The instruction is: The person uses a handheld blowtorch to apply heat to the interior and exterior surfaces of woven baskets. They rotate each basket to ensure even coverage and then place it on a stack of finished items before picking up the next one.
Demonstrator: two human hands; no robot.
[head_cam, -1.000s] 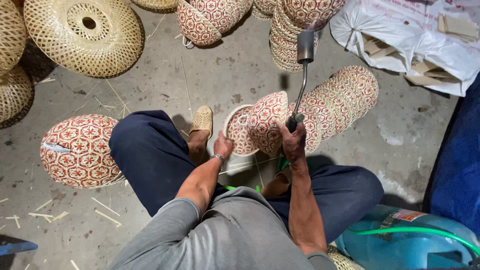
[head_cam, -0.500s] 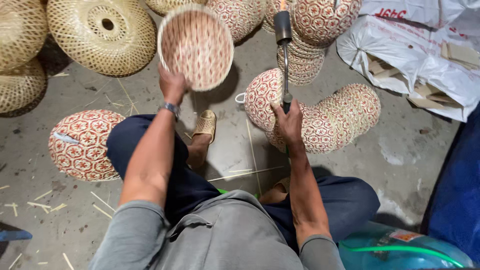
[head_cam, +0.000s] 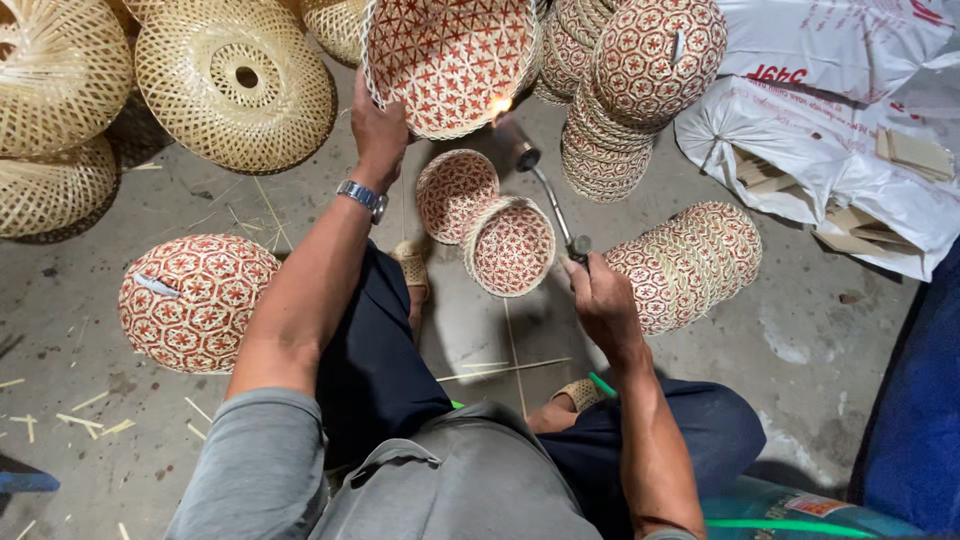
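My left hand (head_cam: 378, 128) grips the rim of a red-and-white woven bamboo bowl (head_cam: 450, 60), held up with its inside facing me. My right hand (head_cam: 598, 296) holds a metal gas torch (head_cam: 545, 195) by its lower end. A small flame (head_cam: 500, 105) burns at the torch's nozzle, right against the lower right rim of the held bowl. Two smaller red-and-white woven bowls (head_cam: 455, 193) (head_cam: 510, 245) lie on the concrete floor between my hands. A wristwatch (head_cam: 362, 196) sits on my left wrist.
A row of stacked red-and-white bowls (head_cam: 690, 260) lies to the right, another stack (head_cam: 640, 80) stands at the back, and one domed piece (head_cam: 190, 300) rests at the left. Plain bamboo shades (head_cam: 235, 85) fill the back left. White sacks (head_cam: 830, 150) lie at the right. A green hose (head_cam: 790, 524) crosses a teal container.
My left hand has lifted the large bowl farther up and away from me. The torch has tilted toward the bowl, and its flame now touches the rim.
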